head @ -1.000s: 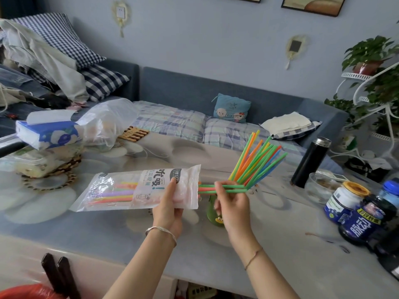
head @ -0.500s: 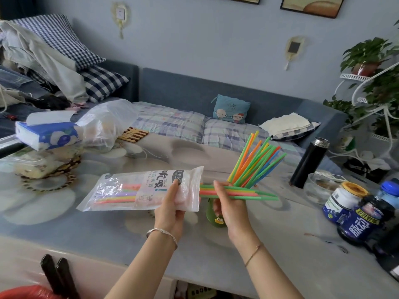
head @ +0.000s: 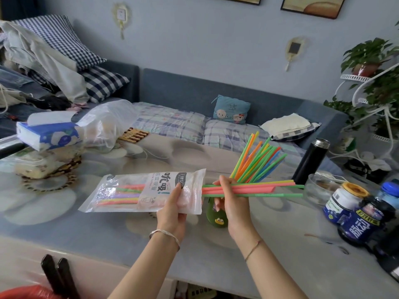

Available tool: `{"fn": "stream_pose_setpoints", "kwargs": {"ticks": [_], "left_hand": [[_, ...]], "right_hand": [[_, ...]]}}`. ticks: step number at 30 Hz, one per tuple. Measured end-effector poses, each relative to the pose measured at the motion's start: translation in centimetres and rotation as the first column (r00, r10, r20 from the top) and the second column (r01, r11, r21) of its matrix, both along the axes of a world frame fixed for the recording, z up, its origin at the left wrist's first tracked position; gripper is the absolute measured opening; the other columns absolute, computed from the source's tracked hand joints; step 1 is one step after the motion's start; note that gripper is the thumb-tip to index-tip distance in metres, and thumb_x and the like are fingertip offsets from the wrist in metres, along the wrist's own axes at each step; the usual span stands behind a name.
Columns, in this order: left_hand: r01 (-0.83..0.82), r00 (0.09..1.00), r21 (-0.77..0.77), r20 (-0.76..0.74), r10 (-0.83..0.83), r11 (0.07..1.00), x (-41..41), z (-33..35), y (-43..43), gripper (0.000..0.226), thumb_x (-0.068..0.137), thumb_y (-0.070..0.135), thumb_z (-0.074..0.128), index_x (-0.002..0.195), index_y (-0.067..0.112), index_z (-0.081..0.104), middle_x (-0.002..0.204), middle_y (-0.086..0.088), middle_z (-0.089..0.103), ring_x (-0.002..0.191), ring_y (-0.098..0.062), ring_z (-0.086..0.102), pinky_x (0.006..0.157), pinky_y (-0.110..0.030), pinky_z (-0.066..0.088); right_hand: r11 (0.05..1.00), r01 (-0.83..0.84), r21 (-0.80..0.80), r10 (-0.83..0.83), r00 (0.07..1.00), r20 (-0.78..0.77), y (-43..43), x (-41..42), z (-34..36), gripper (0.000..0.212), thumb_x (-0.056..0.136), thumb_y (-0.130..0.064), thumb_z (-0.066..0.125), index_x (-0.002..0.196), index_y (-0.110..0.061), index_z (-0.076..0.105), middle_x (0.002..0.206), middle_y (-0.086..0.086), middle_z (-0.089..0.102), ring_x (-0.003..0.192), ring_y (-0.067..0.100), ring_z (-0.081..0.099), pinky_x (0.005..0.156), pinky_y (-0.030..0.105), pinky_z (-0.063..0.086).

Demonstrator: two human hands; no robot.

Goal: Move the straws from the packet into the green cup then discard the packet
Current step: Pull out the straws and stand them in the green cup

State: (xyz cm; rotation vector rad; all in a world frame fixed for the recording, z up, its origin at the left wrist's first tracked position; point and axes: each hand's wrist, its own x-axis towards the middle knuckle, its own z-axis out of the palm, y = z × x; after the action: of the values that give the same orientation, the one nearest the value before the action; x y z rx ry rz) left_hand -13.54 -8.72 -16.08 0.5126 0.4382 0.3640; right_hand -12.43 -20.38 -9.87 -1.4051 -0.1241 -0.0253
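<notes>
Pointing toward 3 o'clock, one straw bundle (head: pixel 259 187) is pinched by the right fingers (head: pixel 223 180); one packet (head: pixel 133 192) is gripped by the left fingers (head: pixel 178 187).

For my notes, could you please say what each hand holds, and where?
Left hand grips the packet near its open end; right hand pinches straws just outside it.

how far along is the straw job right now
Done: a fan of straws stands in the green cup. In hand: the right hand pinches a bunch sticking partly out of the packet, which the left hand holds. Left: more straws lie inside the packet, and it is not yet discarded.
</notes>
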Motion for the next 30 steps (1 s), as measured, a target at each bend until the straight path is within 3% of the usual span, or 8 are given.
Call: {"fn": "stream_pose_setpoints", "kwargs": {"ticks": [4,7,11,14,18,22,25,30], "left_hand": [[0.015,1.0,0.015,0.008,-0.015,1.0,0.1,-0.3,-0.1,0.057,0.081,0.019,0.074,0.134,0.006,0.057,0.131,-0.012,0.065,0.122,-0.027,0.061,0.108,-0.048,0.045],[0.019,1.0,0.006,0.013,-0.019,1.0,0.1,-0.2,0.3,0.072,0.069,0.025,0.082,0.134,0.006,0.057,0.13,-0.013,0.066,0.121,-0.03,0.062,0.107,-0.05,0.045],[-0.018,0.999,-0.021,-0.034,0.018,1.0,0.0,0.0,0.7,0.05,0.086,0.017,0.069,0.133,0.004,0.057,0.128,-0.009,0.066,0.101,-0.019,0.067,0.099,-0.04,0.051],[-0.032,0.999,-0.028,-0.042,0.031,0.999,-0.2,0.2,0.8,0.049,0.088,0.016,0.066,0.135,0.005,0.055,0.131,-0.01,0.064,0.095,-0.016,0.066,0.097,-0.035,0.05],[-0.027,0.999,-0.038,-0.032,0.026,0.999,-0.3,0.3,0.9,0.05,0.088,0.015,0.067,0.135,0.005,0.054,0.133,-0.012,0.063,0.109,-0.022,0.064,0.108,-0.043,0.045],[-0.038,0.999,-0.041,-0.037,0.037,0.998,-0.5,0.6,0.5,0.05,0.088,0.014,0.066,0.136,0.007,0.054,0.132,-0.01,0.064,0.094,-0.015,0.066,0.096,-0.035,0.052],[-0.025,0.999,-0.047,-0.037,0.024,0.999,-0.5,0.6,0.5,0.05,0.089,0.015,0.066,0.136,0.006,0.054,0.132,-0.01,0.064,0.093,-0.014,0.067,0.084,-0.027,0.055],[-0.02,1.0,-0.047,-0.017,0.019,0.999,-0.4,0.6,0.7,0.05,0.089,0.015,0.066,0.136,0.005,0.054,0.133,-0.012,0.064,0.099,-0.019,0.066,0.094,-0.034,0.052]], "right_hand": [[0.993,-0.06,-0.098,0.062,0.998,0.016,-0.3,-0.2,0.6,0.024,0.092,-0.022,0.055,0.073,-0.01,0.063,0.053,-0.002,0.061,0.038,0.007,0.052,0.038,0.019,0.042],[0.996,0.046,-0.076,-0.041,0.997,0.068,-1.4,0.2,1.3,0.032,0.093,-0.024,0.053,0.065,-0.011,0.063,0.049,-0.004,0.063,0.036,0.008,0.052,0.037,0.019,0.043],[0.992,0.117,0.043,-0.121,0.987,0.107,-3.5,1.2,3.2,0.041,0.095,-0.026,0.05,0.059,-0.008,0.055,0.041,-0.006,0.054,0.031,0.008,0.043,0.032,0.016,0.03],[0.989,0.149,0.022,-0.151,0.981,0.121,-5.1,1.8,4.7,0.042,0.095,-0.03,0.048,0.059,-0.009,0.053,0.038,-0.009,0.049,0.034,0.001,0.044,0.034,0.013,0.033],[0.962,0.215,-0.167,-0.16,0.944,0.289,-6.8,3.3,5.6,0.043,0.096,-0.033,0.046,0.059,-0.012,0.055,0.045,-0.007,0.051,0.036,0.001,0.046,0.039,0.015,0.038],[0.881,0.235,-0.411,-0.047,0.908,0.417,-6.9,4.5,5.2,0.041,0.095,-0.034,0.046,0.061,-0.015,0.058,0.055,-0.003,0.053,0.046,-0.001,0.054,0.046,0.012,0.044],[0.794,0.176,-0.582,0.082,0.917,0.389,-6.1,5.4,3.9,0.041,0.093,-0.035,0.051,0.056,-0.018,0.06,0.049,-0.006,0.054,0.047,0.003,0.052,0.051,0.02,0.042],[0.632,0.042,-0.774,0.169,0.967,0.191,-4.8,6.5,1.6,0.02,0.082,-0.038,0.066,0.068,-0.025,0.061,0.066,-0.003,0.062,0.065,0.015,0.061,0.062,0.027,0.05]]}}
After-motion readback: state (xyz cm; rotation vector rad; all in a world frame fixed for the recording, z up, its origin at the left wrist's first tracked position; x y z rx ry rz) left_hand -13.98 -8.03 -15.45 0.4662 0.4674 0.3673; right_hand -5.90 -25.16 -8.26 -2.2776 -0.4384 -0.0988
